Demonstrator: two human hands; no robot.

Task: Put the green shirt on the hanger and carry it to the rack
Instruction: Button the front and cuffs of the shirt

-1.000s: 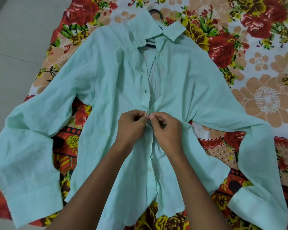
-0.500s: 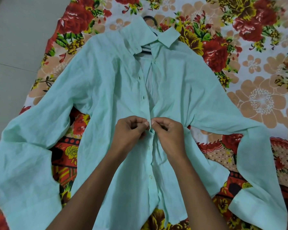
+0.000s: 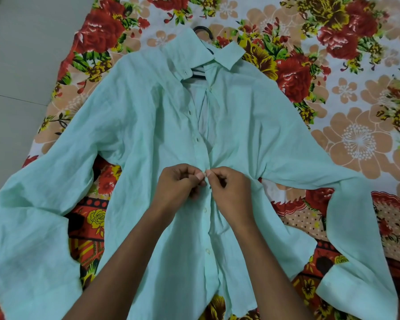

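The pale green shirt [image 3: 252, 125] lies front up on a flowered sheet, sleeves spread wide to both sides. A black hanger [image 3: 203, 31] sits inside it; only its hook above the collar and a short piece in the neck opening show. My left hand [image 3: 178, 183] and my right hand [image 3: 229, 190] meet at the middle of the button placket, each pinching one edge of the shirt front between thumb and fingers. The placket is closed below my hands and gapes above them up to the collar.
The flowered bedsheet [image 3: 356, 139] covers the surface to the right and under the shirt. A bare grey floor [image 3: 21, 65] runs along the left side. No rack is in view.
My hands have stayed together on the placket with small finger movements. The camera has tipped slightly, so the shirt sits a little lower in the view.
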